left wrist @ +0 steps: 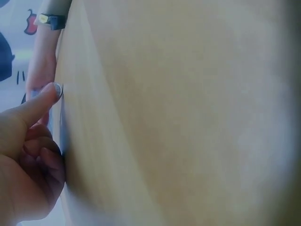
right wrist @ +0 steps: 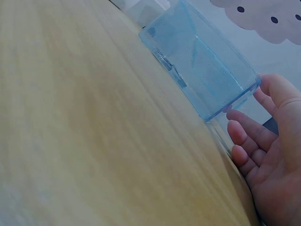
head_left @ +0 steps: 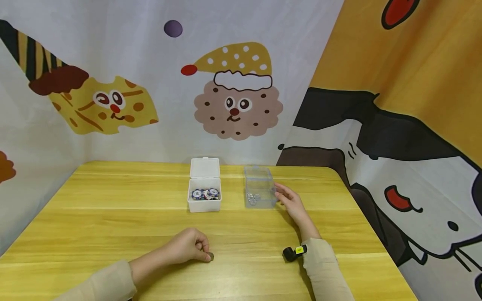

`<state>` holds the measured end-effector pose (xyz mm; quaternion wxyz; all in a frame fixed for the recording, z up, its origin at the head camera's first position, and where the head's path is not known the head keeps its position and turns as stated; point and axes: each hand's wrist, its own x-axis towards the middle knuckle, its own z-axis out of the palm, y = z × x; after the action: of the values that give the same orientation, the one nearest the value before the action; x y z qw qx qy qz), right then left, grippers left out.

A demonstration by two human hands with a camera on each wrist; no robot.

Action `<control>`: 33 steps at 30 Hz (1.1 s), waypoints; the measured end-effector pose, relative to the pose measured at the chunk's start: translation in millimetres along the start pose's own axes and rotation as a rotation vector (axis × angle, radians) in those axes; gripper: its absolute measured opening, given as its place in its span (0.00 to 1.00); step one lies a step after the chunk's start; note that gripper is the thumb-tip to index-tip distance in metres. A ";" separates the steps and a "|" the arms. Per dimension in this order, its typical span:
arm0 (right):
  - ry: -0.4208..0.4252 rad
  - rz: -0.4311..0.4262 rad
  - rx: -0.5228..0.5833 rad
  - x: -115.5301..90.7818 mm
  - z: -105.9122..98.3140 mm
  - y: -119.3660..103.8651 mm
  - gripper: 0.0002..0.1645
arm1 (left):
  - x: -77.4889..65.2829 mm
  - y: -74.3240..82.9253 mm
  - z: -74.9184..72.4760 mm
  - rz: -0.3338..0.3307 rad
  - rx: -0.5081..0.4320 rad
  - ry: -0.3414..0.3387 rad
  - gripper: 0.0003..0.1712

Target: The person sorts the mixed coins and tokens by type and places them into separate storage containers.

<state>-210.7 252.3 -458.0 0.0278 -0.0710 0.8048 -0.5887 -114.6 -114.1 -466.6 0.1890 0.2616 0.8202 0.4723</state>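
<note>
Near the middle front of the table, my left hand (head_left: 186, 246) pinches a small coin (head_left: 211, 256) between thumb and finger, at the tabletop. In the left wrist view the coin (left wrist: 58, 90) looks silvery and its edge shows past the thumb tip. My right hand (head_left: 293, 205) is at the right side of a clear plastic box (head_left: 260, 188) with its lid open. Fingertips touch the box wall, and in the right wrist view the thumb (right wrist: 277, 89) meets the box's corner, the other fingers loosely bent. Several shiny round pieces (head_left: 253, 198) lie in the box.
Left of the clear box stands a white box (head_left: 204, 206) with its lid open, holding several dark-and-white patterned poker chips (head_left: 205, 194). The wooden table (head_left: 124, 196) ends at a printed curtain (head_left: 132, 33) behind and on the right. A black wrist camera (head_left: 293, 253) sits by my right sleeve.
</note>
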 end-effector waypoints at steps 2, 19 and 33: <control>-0.005 -0.001 0.001 0.4 -0.3 0.1 0.27 | 0.6 -1.9 0.2 0.001 -0.019 0.005 0.10; -0.006 -0.020 0.002 0.8 -0.6 0.8 0.27 | 6.0 -2.1 -0.8 0.011 -0.110 0.067 0.08; -0.003 -0.011 0.001 1.2 -0.5 1.6 0.26 | 21.3 6.5 1.6 0.056 -0.168 0.082 0.04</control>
<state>-212.1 253.1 -459.4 0.0260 -0.0764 0.8039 -0.5892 -129.0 -97.4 -463.0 0.1632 0.2481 0.7770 0.5551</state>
